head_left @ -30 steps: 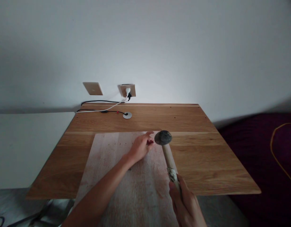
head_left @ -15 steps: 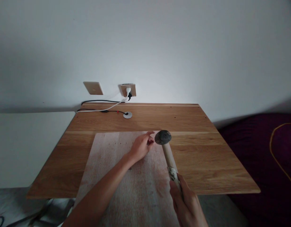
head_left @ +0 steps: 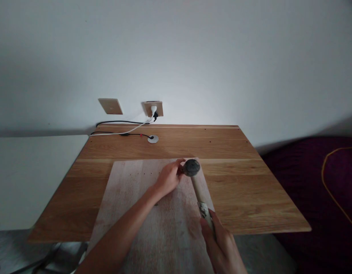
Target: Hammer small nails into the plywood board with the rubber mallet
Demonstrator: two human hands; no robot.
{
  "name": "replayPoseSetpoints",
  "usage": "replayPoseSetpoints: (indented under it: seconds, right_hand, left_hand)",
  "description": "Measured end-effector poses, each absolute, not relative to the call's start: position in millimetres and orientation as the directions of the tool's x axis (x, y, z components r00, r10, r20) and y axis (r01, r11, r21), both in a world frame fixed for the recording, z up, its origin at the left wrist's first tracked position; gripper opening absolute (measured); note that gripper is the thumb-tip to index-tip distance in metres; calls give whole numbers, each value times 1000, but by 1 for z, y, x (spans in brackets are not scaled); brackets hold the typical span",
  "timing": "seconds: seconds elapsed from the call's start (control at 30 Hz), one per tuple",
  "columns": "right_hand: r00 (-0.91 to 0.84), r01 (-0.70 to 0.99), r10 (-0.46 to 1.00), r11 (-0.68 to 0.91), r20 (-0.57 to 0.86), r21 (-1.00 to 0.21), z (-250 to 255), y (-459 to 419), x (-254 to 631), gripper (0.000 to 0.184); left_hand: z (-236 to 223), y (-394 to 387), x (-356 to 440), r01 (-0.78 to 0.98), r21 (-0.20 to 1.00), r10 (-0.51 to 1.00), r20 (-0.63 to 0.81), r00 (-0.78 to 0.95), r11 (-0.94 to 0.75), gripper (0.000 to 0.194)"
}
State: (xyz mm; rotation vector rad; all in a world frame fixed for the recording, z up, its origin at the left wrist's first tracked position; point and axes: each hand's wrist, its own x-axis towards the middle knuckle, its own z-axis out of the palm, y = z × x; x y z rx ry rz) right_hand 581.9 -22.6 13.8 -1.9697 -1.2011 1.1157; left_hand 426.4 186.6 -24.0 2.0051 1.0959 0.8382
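Dark rounded mallet head (head_left: 191, 167) | right grip (head_left: 221, 243) clamped on wooden handle (head_left: 197, 188) | scuffed whitish board (head_left: 164, 232) | left grip (head_left: 169, 176): can't tell, fingertips partly hidden

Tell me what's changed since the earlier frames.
The mallet in the right hand has shifted left: its head now sits closer to the left hand's fingertips and overlaps them in the view. Nothing was visibly taken up or let go. The left hand, the pale board and the wooden table look as they were, apart from slight camera drift.
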Motion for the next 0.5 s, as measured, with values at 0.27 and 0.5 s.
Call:
replayPoseSetpoints:
  seconds: [0.27,0.5]
  right_hand:
    - [253,397,908,-411,-333,-820,20,-21,579,69]
    - [258,403,923,-371,-285,-836,23,-19,580,63]
  left_hand:
    - [-28,187,426,426,803,875,227,427,-416,54]
    - [-27,187,426,418,804,871,235,431,-423,50]
